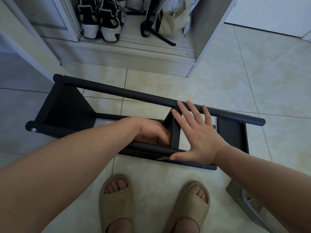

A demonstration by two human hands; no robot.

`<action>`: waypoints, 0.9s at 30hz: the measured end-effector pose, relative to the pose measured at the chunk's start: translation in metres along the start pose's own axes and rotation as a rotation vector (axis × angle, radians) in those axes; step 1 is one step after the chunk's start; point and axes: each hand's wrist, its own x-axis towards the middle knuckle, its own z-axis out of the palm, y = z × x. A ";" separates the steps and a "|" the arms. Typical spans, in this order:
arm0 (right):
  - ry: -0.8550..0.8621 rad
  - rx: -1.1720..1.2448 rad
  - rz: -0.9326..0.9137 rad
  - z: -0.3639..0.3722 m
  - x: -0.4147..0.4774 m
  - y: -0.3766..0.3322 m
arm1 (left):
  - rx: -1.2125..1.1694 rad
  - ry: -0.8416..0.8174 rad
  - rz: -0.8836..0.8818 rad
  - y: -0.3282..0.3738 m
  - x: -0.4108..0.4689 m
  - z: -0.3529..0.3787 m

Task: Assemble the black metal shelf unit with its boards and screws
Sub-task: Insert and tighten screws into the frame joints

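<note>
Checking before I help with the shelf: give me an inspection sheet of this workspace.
Surface: pale tiled floor.
Job's things: black shelf unit lying on its side; screw in its left end.
Clutter: grey metal piece, lower right.
Hands: left hand reaches inside the unit, fingers partly hidden; right hand spread flat by the middle board.
Cables: nothing seen.
Surroundings: open cabinet holding shoes and a bag.

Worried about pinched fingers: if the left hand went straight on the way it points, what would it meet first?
The middle board, standing on edge inside the shelf frame. The left hand has its curled fingers seemingly right up against it, though actual contact is hard to confirm from this view.
</note>
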 end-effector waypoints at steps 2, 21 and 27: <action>-0.001 0.002 0.000 0.000 0.000 0.000 | -0.009 0.016 -0.005 0.000 0.001 -0.001; 0.018 0.012 -0.004 0.001 0.000 0.000 | -0.029 0.055 -0.056 0.002 0.001 0.002; -0.003 0.006 0.004 0.000 0.000 0.000 | 0.035 0.033 -0.034 -0.002 0.003 0.000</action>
